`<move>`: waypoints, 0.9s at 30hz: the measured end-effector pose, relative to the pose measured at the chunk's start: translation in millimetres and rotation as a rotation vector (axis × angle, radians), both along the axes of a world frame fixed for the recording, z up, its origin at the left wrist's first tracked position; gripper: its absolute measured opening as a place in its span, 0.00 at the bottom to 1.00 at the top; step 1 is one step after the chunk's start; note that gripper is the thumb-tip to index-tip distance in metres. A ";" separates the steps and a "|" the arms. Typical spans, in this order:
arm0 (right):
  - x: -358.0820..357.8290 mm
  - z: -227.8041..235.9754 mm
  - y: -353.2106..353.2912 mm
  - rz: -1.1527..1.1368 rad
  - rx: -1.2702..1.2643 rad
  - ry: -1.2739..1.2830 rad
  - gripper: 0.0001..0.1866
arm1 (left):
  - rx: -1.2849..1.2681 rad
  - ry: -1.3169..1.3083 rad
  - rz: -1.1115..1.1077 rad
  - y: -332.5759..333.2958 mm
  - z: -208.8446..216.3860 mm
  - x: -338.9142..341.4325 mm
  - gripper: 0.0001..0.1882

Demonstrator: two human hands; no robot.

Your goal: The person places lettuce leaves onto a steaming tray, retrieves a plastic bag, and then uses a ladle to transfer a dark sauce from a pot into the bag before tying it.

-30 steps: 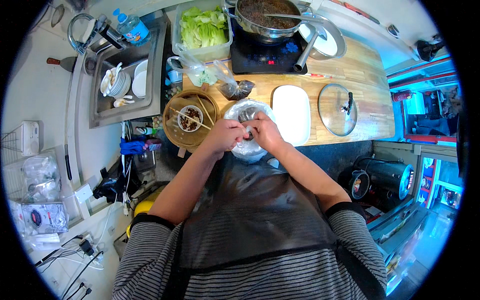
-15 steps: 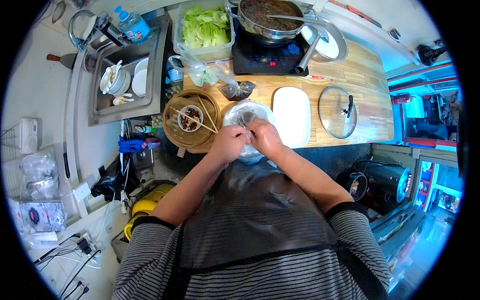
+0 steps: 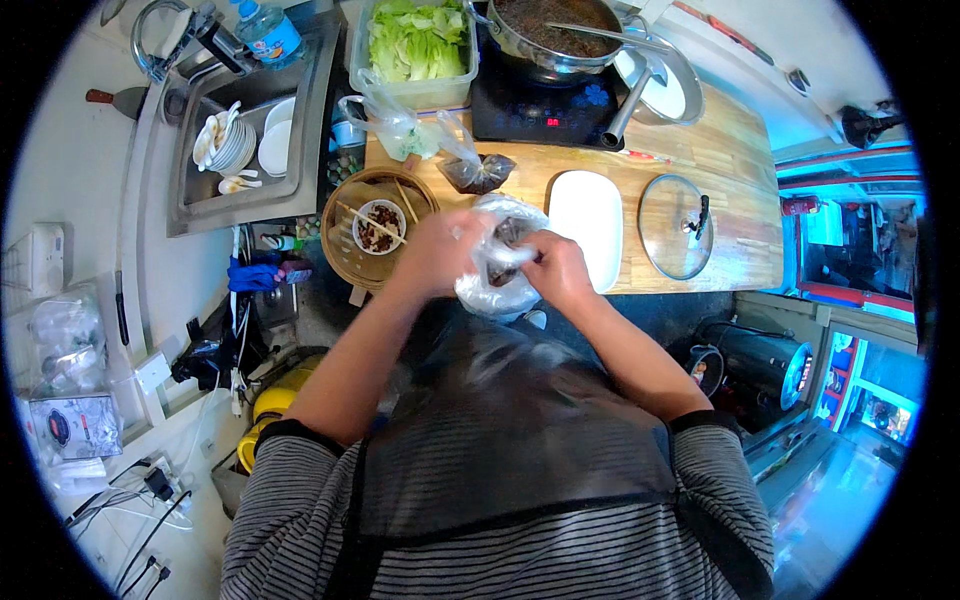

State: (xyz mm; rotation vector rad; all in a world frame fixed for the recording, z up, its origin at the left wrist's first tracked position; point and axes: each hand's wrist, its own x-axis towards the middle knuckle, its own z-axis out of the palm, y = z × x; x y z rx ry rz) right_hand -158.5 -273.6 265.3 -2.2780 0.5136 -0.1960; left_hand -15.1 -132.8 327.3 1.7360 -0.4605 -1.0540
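In front of me at the counter's near edge is a crumpled clear plastic bag (image 3: 497, 296), its mouth spread apart. Something dark shows inside, too indistinct to name. The fingers of my right hand (image 3: 562, 270) are closed on the bag's rim at its right side. My left hand (image 3: 438, 252) is at the bag's left edge, smeared by motion, so its grip is unclear. Left of it lies a round bamboo steamer (image 3: 345, 262) holding a small white bowl (image 3: 377, 240) of brown bits, with chopsticks (image 3: 407, 200) across. A white rectangular tray (image 3: 587, 232) is right of the bag.
Behind are a knotted bag of dark contents (image 3: 480, 175), a tub of lettuce (image 3: 418, 52) and an induction cooker (image 3: 535, 118) under a pot of dark broth (image 3: 555, 40). A glass lid (image 3: 670, 235) lies right. The sink (image 3: 185, 205) at left holds stacked dishes.
My hands, together over the bag before, have moved apart, the left one leftward and the right one to the right. The bag's mouth has opened between them.
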 end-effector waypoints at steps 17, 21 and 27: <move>-20.1 8.6 12.3 -0.351 0.486 0.038 0.11 | -0.067 -0.637 -0.110 -91.8 -122.7 104.3 0.06; -23.4 -5.3 18.6 -0.388 0.535 0.029 0.11 | 0.004 -0.615 -0.122 -86.2 -119.2 104.3 0.13; -19.4 -3.7 15.7 -0.365 0.584 0.045 0.12 | 0.303 -0.669 -0.266 -91.5 -140.8 94.4 0.13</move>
